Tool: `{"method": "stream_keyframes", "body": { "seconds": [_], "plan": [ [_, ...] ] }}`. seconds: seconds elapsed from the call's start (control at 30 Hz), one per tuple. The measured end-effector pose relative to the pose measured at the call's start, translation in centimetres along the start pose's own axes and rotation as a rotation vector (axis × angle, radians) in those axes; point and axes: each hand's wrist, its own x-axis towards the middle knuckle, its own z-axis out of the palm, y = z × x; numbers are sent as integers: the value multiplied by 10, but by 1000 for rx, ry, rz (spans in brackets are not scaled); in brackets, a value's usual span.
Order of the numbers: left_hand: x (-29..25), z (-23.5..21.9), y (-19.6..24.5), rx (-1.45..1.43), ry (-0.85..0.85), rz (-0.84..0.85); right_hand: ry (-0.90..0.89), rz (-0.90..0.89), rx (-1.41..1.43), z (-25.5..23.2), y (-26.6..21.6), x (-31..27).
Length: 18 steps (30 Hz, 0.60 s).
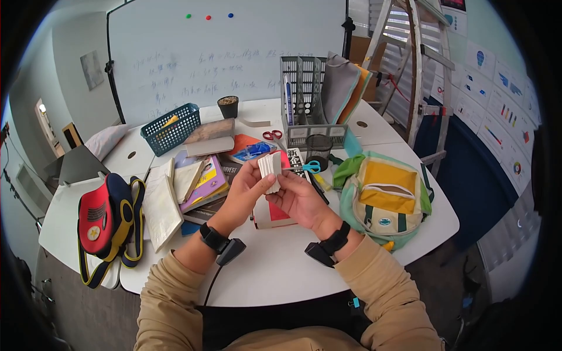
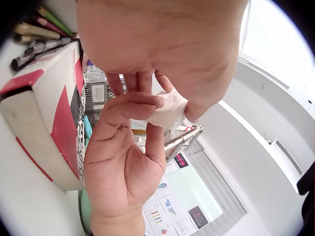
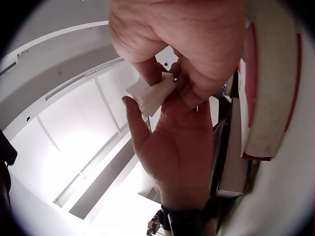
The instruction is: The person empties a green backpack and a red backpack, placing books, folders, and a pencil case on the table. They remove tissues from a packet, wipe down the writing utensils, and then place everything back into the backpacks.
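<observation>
Wad, white, soft-looking, layered in folds [image 1: 269, 168] — centre of frame, pinched between thumb and fingers by left hand [image 1: 246, 192] and right hand [image 1: 305, 202], both raised above the table [image 1: 266, 269]. Basket, teal, perforated [image 1: 170, 133], upper left — yellow item inside. Pot, dark [image 1: 228, 109], brown fill, upper centre. Rack, grey, slotted [image 1: 304, 99], upper centre-right, holding upright blue-and-white pen [image 1: 288, 100].

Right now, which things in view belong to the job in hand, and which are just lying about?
In the job: folded white stack, left hand, right hand.
Apparently lying about: red-handled scissors, teal basket, green-and-yellow backpack, red-and-navy bag.
</observation>
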Motion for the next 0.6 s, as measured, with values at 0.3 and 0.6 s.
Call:
{"method": "stream_keyframes", "body": {
  "seconds": [0.3,0.6],
  "plan": [
    [1,-8,-25,57,107,-21,270,-184,-575,-11,14,6],
    [6,-12,-42,-255,229,-88,429,-401,-700,-18,12,10]
  ]
}}
